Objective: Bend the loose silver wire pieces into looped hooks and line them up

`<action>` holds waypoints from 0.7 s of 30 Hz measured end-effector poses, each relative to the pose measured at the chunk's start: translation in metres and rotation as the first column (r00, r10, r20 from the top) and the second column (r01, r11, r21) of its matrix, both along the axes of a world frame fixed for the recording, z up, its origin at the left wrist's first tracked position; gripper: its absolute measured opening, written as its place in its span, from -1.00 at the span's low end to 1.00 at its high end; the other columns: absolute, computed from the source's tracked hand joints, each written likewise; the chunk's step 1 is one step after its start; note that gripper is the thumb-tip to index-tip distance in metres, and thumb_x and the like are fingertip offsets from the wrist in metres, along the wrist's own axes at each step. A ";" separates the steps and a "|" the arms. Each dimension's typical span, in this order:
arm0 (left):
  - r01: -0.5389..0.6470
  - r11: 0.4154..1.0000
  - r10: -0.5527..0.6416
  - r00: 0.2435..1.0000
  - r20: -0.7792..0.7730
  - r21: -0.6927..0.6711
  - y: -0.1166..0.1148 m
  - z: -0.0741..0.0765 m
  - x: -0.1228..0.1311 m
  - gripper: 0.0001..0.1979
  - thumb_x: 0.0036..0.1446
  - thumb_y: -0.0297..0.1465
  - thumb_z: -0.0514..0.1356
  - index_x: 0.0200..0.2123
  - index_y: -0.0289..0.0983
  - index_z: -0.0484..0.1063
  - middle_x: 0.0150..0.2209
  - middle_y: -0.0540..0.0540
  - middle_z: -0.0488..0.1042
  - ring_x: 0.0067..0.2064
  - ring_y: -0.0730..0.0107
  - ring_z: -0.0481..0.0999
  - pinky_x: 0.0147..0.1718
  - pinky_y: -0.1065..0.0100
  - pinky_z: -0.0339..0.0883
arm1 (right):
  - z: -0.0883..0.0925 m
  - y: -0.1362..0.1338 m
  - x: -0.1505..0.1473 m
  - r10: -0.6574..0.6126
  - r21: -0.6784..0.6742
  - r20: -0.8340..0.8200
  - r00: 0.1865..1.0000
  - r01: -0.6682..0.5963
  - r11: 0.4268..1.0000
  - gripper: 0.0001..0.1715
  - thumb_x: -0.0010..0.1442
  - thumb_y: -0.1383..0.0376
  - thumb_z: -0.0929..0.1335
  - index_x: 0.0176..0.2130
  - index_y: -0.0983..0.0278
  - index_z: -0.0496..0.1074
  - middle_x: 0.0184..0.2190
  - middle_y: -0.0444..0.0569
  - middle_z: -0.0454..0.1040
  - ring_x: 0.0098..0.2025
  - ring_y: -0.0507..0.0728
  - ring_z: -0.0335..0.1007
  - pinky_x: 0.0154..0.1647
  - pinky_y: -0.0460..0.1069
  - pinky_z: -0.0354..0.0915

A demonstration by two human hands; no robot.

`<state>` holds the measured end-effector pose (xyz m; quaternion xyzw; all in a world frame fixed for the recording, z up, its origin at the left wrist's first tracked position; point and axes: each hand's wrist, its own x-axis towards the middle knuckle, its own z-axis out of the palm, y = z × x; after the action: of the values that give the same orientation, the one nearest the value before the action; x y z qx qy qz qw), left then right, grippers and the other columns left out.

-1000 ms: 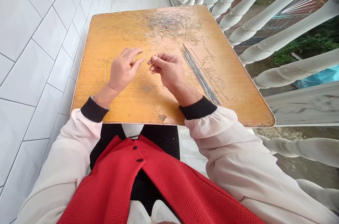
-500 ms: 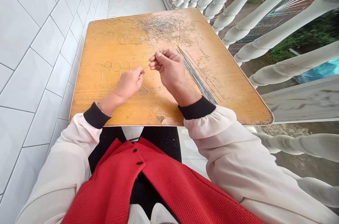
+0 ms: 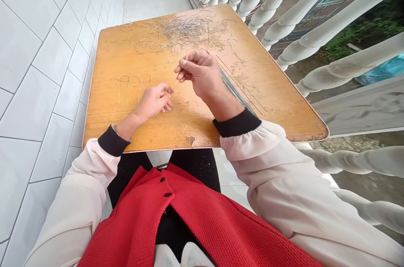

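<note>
Orange wooden table, both hands just above it: left hand fingertips pinched shut on the low end of a thin silver wire, right hand pinching the upper end, grey bundle of straight wires beside that wrist

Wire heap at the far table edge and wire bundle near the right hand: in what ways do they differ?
The heap is tangled, its pieces curled; the bundle is straight, its wires parallel. The heap spreads wide; the bundle is narrow. The heap lies clear of the hands; the right hand hides part of the bundle. Both are thin grey wire on the table.
</note>
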<state>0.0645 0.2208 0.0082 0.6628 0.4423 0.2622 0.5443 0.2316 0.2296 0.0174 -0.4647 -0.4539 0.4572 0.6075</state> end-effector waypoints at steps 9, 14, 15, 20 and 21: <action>0.063 0.996 -0.058 0.996 0.063 -0.070 0.005 -0.008 -0.003 -0.87 0.29 -0.61 0.12 -0.21 -0.30 0.40 -0.53 0.07 0.53 -0.49 0.54 0.59 -0.45 0.50 0.42 | 0.005 0.000 0.002 0.016 -0.034 0.015 1.000 -0.016 0.999 -0.66 0.23 0.31 0.52 -0.49 0.26 0.39 -0.51 -0.13 0.54 -0.58 -0.06 0.38 -0.53 -0.12 0.32; 0.061 0.993 -0.067 0.996 0.061 0.100 0.012 -0.016 -0.003 -0.83 0.21 -0.57 0.28 -0.11 -0.33 0.48 -0.48 0.05 0.53 -0.43 0.56 0.56 -0.40 0.51 0.37 | 0.007 -0.002 0.003 0.039 -0.084 0.055 0.998 -0.034 0.996 -0.62 0.21 0.29 0.54 -0.53 0.25 0.39 -0.51 -0.11 0.57 -0.60 -0.06 0.35 -0.56 -0.11 0.28; 0.063 0.992 -0.071 0.995 0.068 0.108 0.012 -0.016 -0.003 -0.82 0.22 -0.58 0.26 -0.10 -0.34 0.48 -0.48 0.05 0.53 -0.44 0.57 0.56 -0.41 0.52 0.38 | 0.007 -0.002 0.003 0.043 -0.080 0.062 0.997 -0.038 0.996 -0.61 0.20 0.28 0.54 -0.54 0.25 0.39 -0.50 -0.11 0.58 -0.60 -0.06 0.35 -0.56 -0.10 0.28; 0.051 0.998 -0.054 0.997 0.061 0.043 0.004 -0.009 0.001 -0.79 0.28 -0.62 0.12 -0.08 -0.34 0.45 -0.53 0.08 0.52 -0.52 0.59 0.56 -0.51 0.55 0.35 | 0.001 0.001 0.000 0.062 -0.063 0.069 0.996 -0.058 0.996 -0.61 0.21 0.27 0.55 -0.52 0.23 0.37 -0.52 -0.13 0.56 -0.59 -0.04 0.36 -0.51 -0.10 0.33; 0.041 0.998 -0.043 0.997 0.056 0.038 0.003 -0.008 0.002 -0.77 0.27 -0.64 0.10 -0.08 -0.35 0.46 -0.54 0.09 0.51 -0.54 0.59 0.55 -0.52 0.56 0.34 | 0.001 0.001 -0.001 0.057 -0.059 0.062 0.996 -0.054 0.997 -0.61 0.21 0.28 0.54 -0.52 0.23 0.37 -0.52 -0.13 0.55 -0.59 -0.04 0.36 -0.51 -0.10 0.33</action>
<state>0.0662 0.2238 -0.0002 0.6741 0.4077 0.2775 0.5499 0.2310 0.2309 0.0181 -0.4835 -0.4726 0.4715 0.5662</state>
